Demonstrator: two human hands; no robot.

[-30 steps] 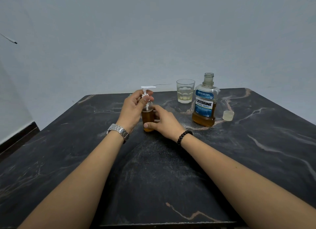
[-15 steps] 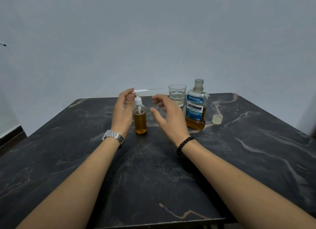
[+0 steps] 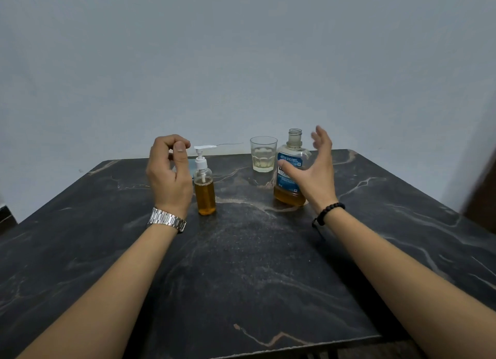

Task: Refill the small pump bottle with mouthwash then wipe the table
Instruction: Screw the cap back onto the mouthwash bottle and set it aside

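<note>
Hands hover above a dark marble table (image 3: pixel 241 264). Left hand (image 3: pixel 169 179), fingers loosely curled and holding nothing, sits just left of the amber-filled pump bottle (image 3: pixel 205 195) at frame centre. Right hand (image 3: pixel 314 171), fingers spread and holding nothing, is in front of the uncapped mouthwash bottle (image 3: pixel 291 171), beside a glass (image 3: pixel 263 155).
</note>
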